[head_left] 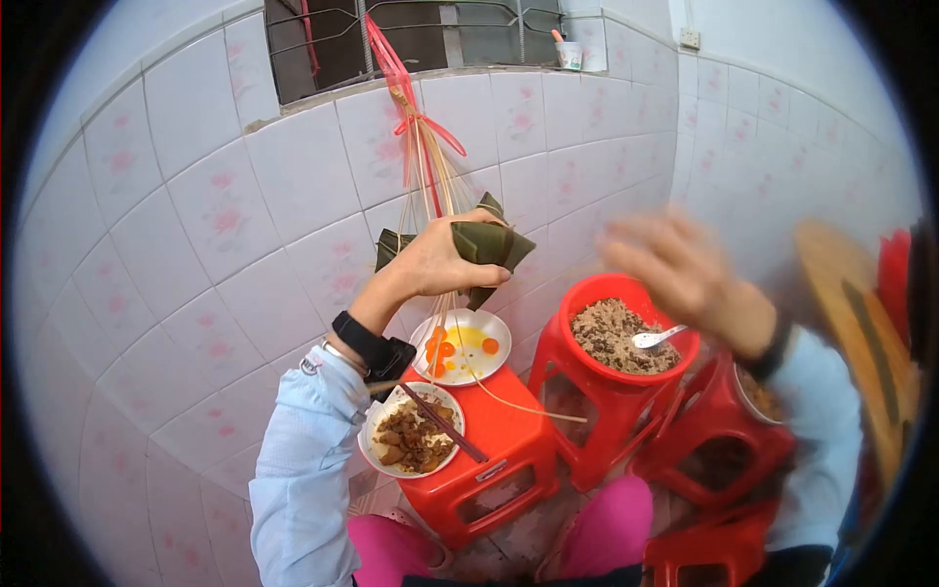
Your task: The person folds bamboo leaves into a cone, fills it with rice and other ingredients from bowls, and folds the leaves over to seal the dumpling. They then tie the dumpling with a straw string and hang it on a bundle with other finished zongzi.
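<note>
My left hand (437, 259) grips a zongzi (494, 243), a dark green leaf-wrapped dumpling with pointed corners. Pale straw strings (427, 161) hang beside it from a red plastic tie (393, 64) on the window bars. Behind my left wrist, part of another leaf-wrapped bundle (387, 250) shows among the strings. My right hand (680, 274) is raised over the right side of a red basin (567, 342) of rice mixed with dark bits (608, 331). Motion smears its fingers. A white spoon (655, 338) rests in the rice below it.
A red stool (504, 411) bears a white plate (489, 367) with orange egg yolks and a bowl (368, 445) of brown filling with chopsticks (440, 421) across it. More red stools (719, 460) stand at right. A wooden board (851, 323) leans beyond. Tiled wall (293, 166) lies ahead.
</note>
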Tool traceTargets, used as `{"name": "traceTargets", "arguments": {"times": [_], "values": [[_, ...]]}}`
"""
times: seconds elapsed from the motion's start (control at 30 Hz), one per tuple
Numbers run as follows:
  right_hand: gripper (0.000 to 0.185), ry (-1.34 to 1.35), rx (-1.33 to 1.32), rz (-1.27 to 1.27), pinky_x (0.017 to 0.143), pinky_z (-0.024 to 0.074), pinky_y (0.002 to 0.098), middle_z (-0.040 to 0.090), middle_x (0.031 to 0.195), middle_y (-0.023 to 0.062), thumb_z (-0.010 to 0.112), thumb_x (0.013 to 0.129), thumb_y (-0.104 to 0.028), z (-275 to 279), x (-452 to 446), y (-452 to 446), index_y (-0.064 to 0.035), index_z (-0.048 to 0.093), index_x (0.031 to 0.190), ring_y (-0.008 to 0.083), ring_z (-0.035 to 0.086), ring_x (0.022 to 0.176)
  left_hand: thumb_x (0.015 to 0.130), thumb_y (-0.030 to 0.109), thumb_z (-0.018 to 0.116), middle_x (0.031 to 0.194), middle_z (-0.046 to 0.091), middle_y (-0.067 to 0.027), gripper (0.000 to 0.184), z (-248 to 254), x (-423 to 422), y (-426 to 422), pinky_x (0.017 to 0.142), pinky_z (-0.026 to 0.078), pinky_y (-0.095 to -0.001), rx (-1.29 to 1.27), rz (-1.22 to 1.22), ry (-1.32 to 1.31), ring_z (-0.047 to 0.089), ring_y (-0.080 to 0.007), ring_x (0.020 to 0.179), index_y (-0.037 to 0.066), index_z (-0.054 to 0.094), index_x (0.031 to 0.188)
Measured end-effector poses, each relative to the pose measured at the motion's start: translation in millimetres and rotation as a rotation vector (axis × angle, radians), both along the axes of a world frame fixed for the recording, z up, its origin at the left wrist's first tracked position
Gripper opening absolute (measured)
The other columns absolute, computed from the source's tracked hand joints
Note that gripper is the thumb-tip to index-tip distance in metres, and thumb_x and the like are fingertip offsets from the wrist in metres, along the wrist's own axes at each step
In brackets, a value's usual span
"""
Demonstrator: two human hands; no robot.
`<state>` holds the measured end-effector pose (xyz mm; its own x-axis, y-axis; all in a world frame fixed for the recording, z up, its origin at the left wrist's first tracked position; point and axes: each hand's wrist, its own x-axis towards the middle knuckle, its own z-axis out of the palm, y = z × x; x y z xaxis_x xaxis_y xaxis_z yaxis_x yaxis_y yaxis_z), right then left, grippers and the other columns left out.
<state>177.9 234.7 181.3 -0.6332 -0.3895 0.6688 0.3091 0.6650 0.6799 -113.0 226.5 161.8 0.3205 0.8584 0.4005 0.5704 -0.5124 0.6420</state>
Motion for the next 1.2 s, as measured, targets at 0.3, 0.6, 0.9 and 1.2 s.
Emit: {"name": "traceTargets", "arguments": {"times": [0.3,0.6,0.9,1.2], "values": [[0.018,0.35,-0.467,0.514,0.072,0.0463,0.0319,0.063,0.09,0.0035,0.058,0.086,-0.01,32.3,-172.7,71.0,-0.0121,0.068,0.101,0.0185,0.06,0.088,0.073,0.019,0.076,0.087,0.065,-0.0014,0.041,8.4,-29.7,-35.7,0.067,0.049,-0.025,0.004,0.085,-0.253,0.059,-0.0092,0.077,0.005,0.059,0.107],[0.026,-0.043,-1.943,0.639,0.075,0.0496,0.0265,0.065,0.102,0.0058,0.061,0.09,-0.023,-17.5,-238.7,103.0,-0.0014,0.066,0.105,0.0123,0.062,0.088,0.076,0.018,0.074,0.101,0.064,-0.002,0.045,-14.7,-64.8,-33.2,0.08,0.048,-0.0264,0.015,0.083,-0.441,0.058,-0.0098,0.091,0.006,0.057,0.116],[0.017,0.141,-1.651,0.508,0.058,0.044,0.0244,0.059,0.073,-0.0023,0.054,0.093,-0.019,-33.7,-255.3,107.1,-0.0055,0.064,0.096,0.0076,0.055,0.061,0.078,0.02,0.07,0.096,0.063,-0.0053,0.045,-10.5,-83.2,-15.1,0.075,0.053,-0.0283,0.087,0.073,-0.739,0.061,-0.0129,0.084,0.001,0.055,0.115],[0.02,0.151,-1.262,0.359,0.057,0.0425,0.0258,0.058,0.063,0.0013,0.06,0.089,-0.022,-10.0,-229.9,95.2,-0.0026,0.066,0.086,0.0078,0.051,0.059,0.066,0.016,0.075,0.089,0.067,-0.0129,0.048,-9.5,-102.3,-29.1,0.071,0.053,-0.0311,0.366,0.569,0.058,0.066,-0.0211,0.079,0.003,0.058,0.109]]}}
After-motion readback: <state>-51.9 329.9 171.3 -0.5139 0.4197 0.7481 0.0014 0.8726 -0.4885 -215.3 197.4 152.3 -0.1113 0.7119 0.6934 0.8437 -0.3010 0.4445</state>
